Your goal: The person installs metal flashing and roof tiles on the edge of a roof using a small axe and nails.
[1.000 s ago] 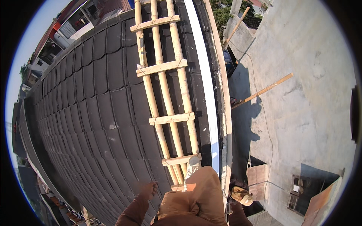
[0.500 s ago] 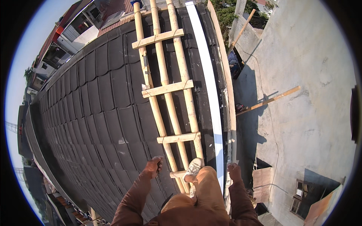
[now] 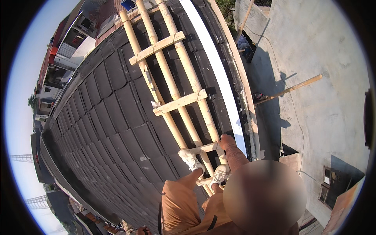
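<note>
Looks like climbing the bamboo ladder [image 3: 180, 102]: right hand [image 3: 225, 141] by a wooden rung [image 3: 205, 148], left hand [image 3: 143, 231] low. Can't tell if they're gripping. Next step needs steady white shoes [image 3: 189, 159].

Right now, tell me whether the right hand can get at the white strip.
Probably yes: the right hand is at the bamboo ladder, and the white strip lies just to its right, only dark tiles showing between.

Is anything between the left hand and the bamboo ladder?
Yes, in this view: the person's bent left leg lies between the left hand, cut off by the lower edge, and the bamboo ladder. Nothing visible separates the right hand from it.
</note>
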### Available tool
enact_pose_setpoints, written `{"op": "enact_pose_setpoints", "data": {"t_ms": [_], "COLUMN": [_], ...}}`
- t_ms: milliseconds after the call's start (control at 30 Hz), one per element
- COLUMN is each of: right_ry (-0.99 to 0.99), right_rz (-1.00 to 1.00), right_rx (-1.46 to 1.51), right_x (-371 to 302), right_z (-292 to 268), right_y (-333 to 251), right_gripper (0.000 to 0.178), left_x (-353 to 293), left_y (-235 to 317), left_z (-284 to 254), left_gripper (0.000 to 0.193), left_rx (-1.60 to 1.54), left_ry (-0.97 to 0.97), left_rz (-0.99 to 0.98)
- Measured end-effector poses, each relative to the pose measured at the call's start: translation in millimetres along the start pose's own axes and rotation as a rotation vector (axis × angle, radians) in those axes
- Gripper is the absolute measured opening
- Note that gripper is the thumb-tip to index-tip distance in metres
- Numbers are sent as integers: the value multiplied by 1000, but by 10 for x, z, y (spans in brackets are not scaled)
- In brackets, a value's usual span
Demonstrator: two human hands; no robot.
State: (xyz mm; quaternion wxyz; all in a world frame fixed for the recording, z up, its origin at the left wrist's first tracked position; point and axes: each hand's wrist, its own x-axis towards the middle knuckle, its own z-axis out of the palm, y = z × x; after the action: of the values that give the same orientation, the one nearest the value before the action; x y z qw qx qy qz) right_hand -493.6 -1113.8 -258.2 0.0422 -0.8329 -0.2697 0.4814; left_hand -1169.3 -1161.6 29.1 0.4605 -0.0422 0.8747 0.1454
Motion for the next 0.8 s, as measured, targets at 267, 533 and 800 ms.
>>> {"op": "enact_pose_setpoints", "data": {"t_ms": [267,533,800], "right_ry": [318,362,338], "right_rz": [-167,211,273], "right_rx": [139,146,54], "right_x": [969,2019,2289], "right_z": [-638,-980,-778], "right_y": [-1382,-2373,-2396], "right_gripper": [62,101,89], "left_x": [-205,-494,-806], "left_y": [1436,3514,4413], "left_z": [2257,5873,7651], "left_gripper": [44,60,69], "left_rx": [300,882,1153], "left_ry": [-366,-350,-125], "left_rz": [240,1403,1464]}}
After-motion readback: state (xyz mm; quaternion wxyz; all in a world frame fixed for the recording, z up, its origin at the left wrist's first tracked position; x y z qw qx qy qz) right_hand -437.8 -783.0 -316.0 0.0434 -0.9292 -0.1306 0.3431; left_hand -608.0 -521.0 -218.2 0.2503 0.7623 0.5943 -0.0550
